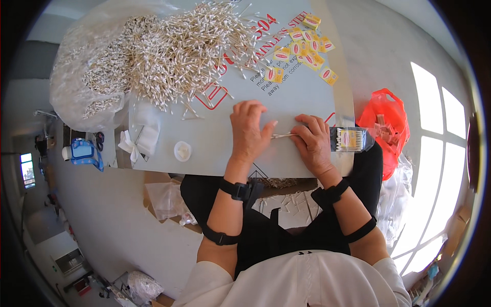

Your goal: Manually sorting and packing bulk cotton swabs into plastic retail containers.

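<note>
A few cotton swabs (pixel 281 136) lie between my hands just above the grey tabletop (pixel 215 148). My right hand (pixel 313 143) pinches their right ends between thumb and fingers. Close to their left ends is my left hand (pixel 249 130), its fingers curved and the thumb held apart, with nothing visible in it. A clear packet (pixel 350 139) with a row of swabs and a yellow card rests just right of my right hand, at the table's right edge. Beyond my hands, a large heap of loose swabs (pixel 189 51) spills from a clear plastic bag (pixel 69 87).
Yellow cards (pixel 307 48) are scattered at the far right. A small white dish (pixel 182 151) and white cloth-like material (pixel 146 135) sit near left. Scissors (pixel 99 140) lie at far left. A red plastic bag (pixel 391 123) stands beyond the table's right edge.
</note>
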{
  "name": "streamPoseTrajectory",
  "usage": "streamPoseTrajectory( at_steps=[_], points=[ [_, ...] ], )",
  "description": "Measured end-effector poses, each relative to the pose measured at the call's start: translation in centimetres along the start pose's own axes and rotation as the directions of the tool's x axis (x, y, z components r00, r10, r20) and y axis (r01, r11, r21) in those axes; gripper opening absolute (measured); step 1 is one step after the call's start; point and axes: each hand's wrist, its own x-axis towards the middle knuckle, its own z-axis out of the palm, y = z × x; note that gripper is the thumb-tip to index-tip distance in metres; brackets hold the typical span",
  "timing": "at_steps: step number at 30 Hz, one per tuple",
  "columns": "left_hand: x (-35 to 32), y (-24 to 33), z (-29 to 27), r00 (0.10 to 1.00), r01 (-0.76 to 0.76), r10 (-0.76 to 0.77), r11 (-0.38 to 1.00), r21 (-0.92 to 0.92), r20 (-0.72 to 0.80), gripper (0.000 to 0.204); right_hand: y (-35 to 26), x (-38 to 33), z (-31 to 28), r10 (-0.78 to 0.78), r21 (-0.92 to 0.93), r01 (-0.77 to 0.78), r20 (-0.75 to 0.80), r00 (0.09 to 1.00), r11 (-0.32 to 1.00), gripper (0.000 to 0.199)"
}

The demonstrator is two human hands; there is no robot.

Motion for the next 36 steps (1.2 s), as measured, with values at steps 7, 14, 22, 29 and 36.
streamPoseTrajectory(
  at_steps=[7, 14, 22, 29, 36],
  points=[
    [9.0, -10.9, -4.9, 0.878, 0.477, -0.389, 0.757, 0.447, -0.278, 0.053, -0.2, 0.3, -0.1, -0.011, 0.042, 0.010, 0.003, 1.000, 0.999, 0.014],
    [12.1, -16.3, -6.1, 0.948, 0.286, -0.189, 0.859, 0.424, -0.256, 0.031, -0.6, 0.6, -0.5, -0.006, 0.063, 0.004, 0.020, 1.000, 0.998, 0.013],
    [12.9, -14.8, -8.2, 0.846, 0.309, -0.268, 0.951, 0.014, -0.461, 0.015, -0.4, 0.4, -0.5, -0.018, 0.078, 0.019, -0.008, 1.000, 0.997, 0.011],
    [6.7, -5.5, -1.2, 0.832, 0.248, -0.329, 0.941, -0.230, -0.447, 0.019, -0.2, 0.3, -0.6, -0.011, 0.066, 0.012, -0.008, 1.000, 0.998, 0.011],
    [3.7, -2.0, 1.3, 0.915, 0.301, -0.385, 0.851, -0.429, -0.121, 0.025, -0.2, 0.1, -0.2, -0.008, 0.099, 0.010, -0.012, 1.000, 0.995, 0.011]
  ],
)
